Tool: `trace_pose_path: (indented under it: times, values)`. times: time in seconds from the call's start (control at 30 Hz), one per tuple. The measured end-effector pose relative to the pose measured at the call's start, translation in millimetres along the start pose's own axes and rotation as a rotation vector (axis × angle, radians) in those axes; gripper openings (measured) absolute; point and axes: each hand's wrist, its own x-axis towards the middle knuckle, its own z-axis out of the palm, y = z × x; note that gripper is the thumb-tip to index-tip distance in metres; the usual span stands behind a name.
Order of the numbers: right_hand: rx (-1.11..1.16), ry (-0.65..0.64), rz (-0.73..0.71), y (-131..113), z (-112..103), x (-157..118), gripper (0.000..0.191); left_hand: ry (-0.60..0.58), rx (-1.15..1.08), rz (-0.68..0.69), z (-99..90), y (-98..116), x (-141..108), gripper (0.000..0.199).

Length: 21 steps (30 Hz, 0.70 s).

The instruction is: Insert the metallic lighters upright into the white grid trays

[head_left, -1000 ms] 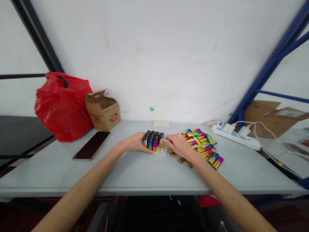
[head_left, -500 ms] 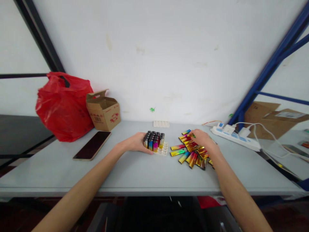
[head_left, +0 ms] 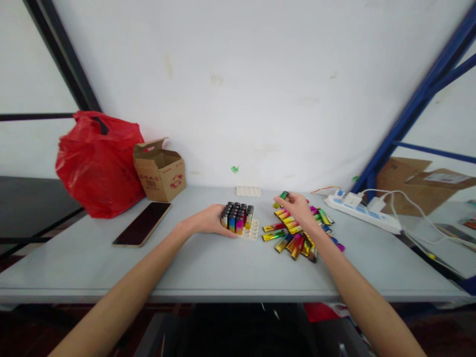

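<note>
Several shiny lighters point(head_left: 239, 225) with dark tops stand upright, packed together in a white tray point(head_left: 254, 231) whose right-hand holes show unfilled. My left hand point(head_left: 214, 219) curves round the left side of this group, thumb at the front, fingers partly hidden behind. Over on the right, my right hand point(head_left: 297, 207) pinches a green and gold lighter point(head_left: 281, 199) between thumb and fingers, tilted and just above the table. Beneath and around that hand lies a loose pile of metallic, multicoloured lighters point(head_left: 295, 243), partly covered by my wrist.
Against the wall lies a second white tray point(head_left: 248, 191). A phone point(head_left: 143, 224), an open cardboard box point(head_left: 159, 171) and a red plastic bag point(head_left: 98, 166) occupy the left side. At right, a white power strip point(head_left: 362, 213) carries plugs and trailing cables.
My right hand has drawn left and up from the pile with a green and gold lighter in its fingers. The left hand stays at the upright lighters.
</note>
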Motion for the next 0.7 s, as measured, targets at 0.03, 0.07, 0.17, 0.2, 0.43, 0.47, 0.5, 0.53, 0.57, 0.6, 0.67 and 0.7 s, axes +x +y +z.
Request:
trace_pose_path:
  times: [0.03, 0.07, 0.17, 0.2, 0.43, 0.47, 0.5, 0.53, 0.57, 0.6, 0.67, 0.7]
  values:
    - [0.103, -0.039, 0.012, -4.2, 5.1, -3.0, 0.051, 0.001, 0.004, 0.005, 0.1, -0.1, 0.3, 0.069]
    - [0.204, -0.085, 0.023, -8.7, 10.1, -6.4, 0.053, 0.001, 0.01, 0.007, 0.1, -0.3, 0.5, 0.068]
    - [0.485, -0.249, 0.071, -23.7, 23.8, -17.1, 0.053, -0.006, 0.012, -0.001, -0.1, -0.5, 0.8, 0.067]
    - [0.56, -0.296, 0.093, -28.4, 27.7, -20.3, 0.051, -0.007, 0.008, -0.004, -0.3, -0.2, 0.7, 0.067]
    - [0.671, -0.375, 0.19, -42.2, 43.1, -30.3, 0.049, 0.0, -0.013, -0.014, -0.6, 3.4, -0.2, 0.066]
    - [0.665, -0.372, 0.203, -42.3, 44.1, -30.4, 0.051, -0.002, -0.017, -0.013, -0.6, 3.6, -0.1, 0.065]
    - [0.659, -0.365, 0.218, -42.3, 45.1, -30.2, 0.054, -0.004, -0.018, -0.011, -0.6, 3.6, -0.1, 0.065]
    - [0.653, -0.354, 0.237, -42.1, 46.1, -30.0, 0.057, -0.006, -0.016, -0.011, -0.6, 3.6, 0.0, 0.065]
    - [0.646, -0.342, 0.259, -41.9, 47.3, -29.8, 0.058, -0.009, -0.012, -0.011, -0.7, 3.5, 0.0, 0.065]
    - [0.64, -0.324, 0.282, -41.5, 48.5, -29.6, 0.058, -0.011, -0.007, -0.012, -0.8, 3.5, 0.0, 0.065]
    - [0.635, -0.278, 0.327, -40.5, 50.8, -29.3, 0.053, -0.01, -0.002, -0.01, -0.9, 3.5, -0.2, 0.065]
    - [0.631, -0.26, 0.345, -39.8, 51.8, -29.2, 0.05, -0.009, -0.006, -0.008, -0.9, 3.5, -0.3, 0.065]
